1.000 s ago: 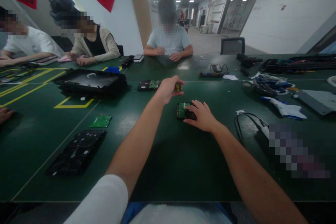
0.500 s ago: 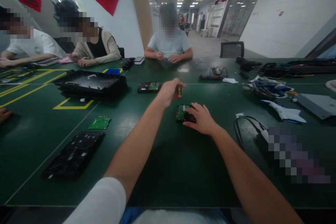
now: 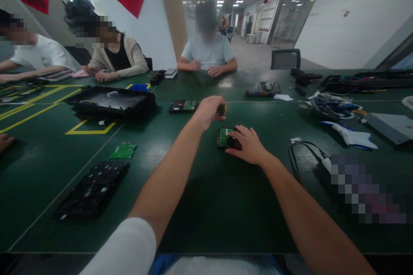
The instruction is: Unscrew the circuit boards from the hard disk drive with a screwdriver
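My left hand (image 3: pixel 209 111) is closed round the black and yellow handle of a screwdriver (image 3: pixel 221 109). Its thin shaft points down towards the hard drive (image 3: pixel 222 138); whether the tip touches I cannot tell. That drive lies on the table with its green circuit board facing up. My right hand (image 3: pixel 248 144) grips the drive's right side, thumb at the near edge and fingers over the far edge and top. Just beyond my left wrist lies a second hard drive (image 3: pixel 182 106), also board side up.
Left on the green table (image 3: pixel 193 210) are a loose green circuit board (image 3: pixel 123 151), a black plastic part (image 3: pixel 92 191) and a large black tray (image 3: pixel 111 103). Cable bundles (image 3: pixel 334 105), a glove (image 3: pixel 351 135) and a grey box (image 3: pixel 392 126) lie right. Several people sit around.
The screwdriver handle has turned and stands more upright in my left hand, with its shaft now faintly showing above the drive. My right hand stays on the drive.
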`<act>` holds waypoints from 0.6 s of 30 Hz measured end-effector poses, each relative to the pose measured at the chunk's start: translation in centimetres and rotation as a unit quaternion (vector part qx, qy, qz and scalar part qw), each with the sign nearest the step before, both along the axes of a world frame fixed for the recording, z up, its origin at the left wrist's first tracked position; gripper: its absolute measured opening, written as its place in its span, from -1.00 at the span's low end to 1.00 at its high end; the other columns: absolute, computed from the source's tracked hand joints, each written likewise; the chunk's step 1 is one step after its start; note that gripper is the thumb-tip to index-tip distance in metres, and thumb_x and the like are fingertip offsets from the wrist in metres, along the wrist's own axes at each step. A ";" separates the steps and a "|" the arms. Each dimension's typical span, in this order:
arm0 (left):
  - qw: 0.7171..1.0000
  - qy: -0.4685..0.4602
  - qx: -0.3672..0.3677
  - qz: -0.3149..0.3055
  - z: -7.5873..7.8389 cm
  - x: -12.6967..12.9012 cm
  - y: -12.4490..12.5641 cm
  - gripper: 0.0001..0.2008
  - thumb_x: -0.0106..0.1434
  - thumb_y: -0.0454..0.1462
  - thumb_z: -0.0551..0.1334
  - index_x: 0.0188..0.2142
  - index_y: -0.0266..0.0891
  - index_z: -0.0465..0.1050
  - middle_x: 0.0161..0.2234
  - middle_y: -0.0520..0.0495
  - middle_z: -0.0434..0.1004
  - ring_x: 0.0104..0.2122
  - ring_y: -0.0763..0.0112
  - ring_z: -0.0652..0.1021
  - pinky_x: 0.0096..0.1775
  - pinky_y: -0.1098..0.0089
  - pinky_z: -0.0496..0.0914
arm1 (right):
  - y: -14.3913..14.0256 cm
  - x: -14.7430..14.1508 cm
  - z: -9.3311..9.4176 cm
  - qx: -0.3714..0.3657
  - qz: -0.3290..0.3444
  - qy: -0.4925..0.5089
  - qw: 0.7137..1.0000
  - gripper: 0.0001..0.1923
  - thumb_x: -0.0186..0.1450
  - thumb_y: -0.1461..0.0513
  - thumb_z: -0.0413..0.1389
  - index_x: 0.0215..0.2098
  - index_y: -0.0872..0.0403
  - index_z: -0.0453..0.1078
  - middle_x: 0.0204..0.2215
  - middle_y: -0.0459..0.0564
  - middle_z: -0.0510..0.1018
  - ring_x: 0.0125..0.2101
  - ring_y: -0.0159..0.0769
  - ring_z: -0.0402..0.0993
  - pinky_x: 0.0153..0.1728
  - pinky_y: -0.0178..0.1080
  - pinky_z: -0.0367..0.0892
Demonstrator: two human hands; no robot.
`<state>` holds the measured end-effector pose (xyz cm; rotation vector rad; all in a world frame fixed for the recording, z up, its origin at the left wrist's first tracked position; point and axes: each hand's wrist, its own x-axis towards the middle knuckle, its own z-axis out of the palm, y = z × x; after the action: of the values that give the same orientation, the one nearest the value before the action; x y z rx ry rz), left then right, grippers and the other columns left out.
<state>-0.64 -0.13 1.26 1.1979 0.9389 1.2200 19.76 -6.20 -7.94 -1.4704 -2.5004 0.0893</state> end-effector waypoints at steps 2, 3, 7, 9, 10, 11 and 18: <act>1.000 0.008 0.006 0.011 0.0 -0.2 0.1 -0.87 0.16 -0.23 0.27 -0.36 -0.27 0.52 -0.31 -0.15 0.53 -0.37 0.37 0.51 -0.46 0.44 0.47 | 0.0 0.0 0.0 0.000 0.001 0.001 1.000 -0.26 0.30 -0.22 0.15 0.33 -0.09 0.29 0.40 0.21 0.20 0.42 0.19 0.01 0.36 0.32 -0.10; 1.000 0.008 0.004 0.008 0.0 -0.3 0.1 -0.86 0.16 -0.23 0.26 -0.36 -0.27 0.54 -0.30 -0.15 0.53 -0.37 0.37 0.51 -0.46 0.43 0.47 | 0.0 0.0 0.0 0.001 0.002 0.002 1.000 -0.26 0.30 -0.22 0.15 0.33 -0.08 0.29 0.40 0.21 0.20 0.41 0.19 0.02 0.35 0.33 -0.10; 0.997 -0.026 -0.049 -0.053 0.2 -0.5 -0.1 -0.85 0.19 -0.22 0.25 -0.34 -0.27 0.52 -0.35 -0.13 0.54 -0.39 0.38 0.53 -0.41 0.42 0.49 | 0.1 0.0 -0.1 0.006 0.004 0.003 1.000 -0.26 0.30 -0.22 0.15 0.32 -0.08 0.31 0.39 0.22 0.21 0.40 0.21 0.04 0.35 0.33 -0.09; 0.993 -0.056 -0.073 -0.069 0.2 -0.5 -0.2 -0.87 0.20 -0.23 0.25 -0.34 -0.26 0.49 -0.38 -0.13 0.55 -0.40 0.38 0.55 -0.39 0.40 0.51 | 0.1 0.0 -0.2 0.008 0.004 0.004 1.000 -0.25 0.30 -0.23 0.15 0.32 -0.07 0.31 0.38 0.23 0.22 0.40 0.21 0.04 0.35 0.34 -0.09; 0.992 -0.069 -0.078 -0.067 0.2 -0.4 -0.2 -0.88 0.20 -0.24 0.25 -0.35 -0.26 0.47 -0.39 -0.13 0.56 -0.40 0.37 0.56 -0.37 0.38 0.52 | 0.1 0.0 -0.2 0.009 0.005 0.005 1.000 -0.25 0.30 -0.23 0.15 0.32 -0.07 0.30 0.38 0.23 0.22 0.40 0.21 0.04 0.34 0.34 -0.09; 0.992 -0.080 -0.080 -0.061 0.2 -0.3 -0.2 -0.90 0.20 -0.25 0.25 -0.36 -0.26 0.45 -0.40 -0.13 0.56 -0.40 0.37 0.57 -0.34 0.36 0.54 | 0.1 0.0 -0.2 0.009 0.005 0.006 1.000 -0.25 0.30 -0.22 0.15 0.32 -0.07 0.30 0.38 0.23 0.22 0.40 0.21 0.04 0.34 0.34 -0.09; 0.998 -0.048 -0.038 -0.005 0.1 -0.3 0.1 -0.88 0.17 -0.26 0.24 -0.36 -0.29 0.48 -0.37 -0.13 0.53 -0.36 0.32 0.56 -0.35 0.30 0.56 | 0.0 0.0 0.1 -0.002 0.004 0.008 1.000 -0.25 0.30 -0.22 0.15 0.33 -0.08 0.28 0.40 0.21 0.20 0.41 0.19 0.03 0.35 0.33 -0.11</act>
<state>-0.99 0.01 1.36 1.0739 0.8990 1.2121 19.79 -6.24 -7.82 -1.4542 -2.4956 0.1069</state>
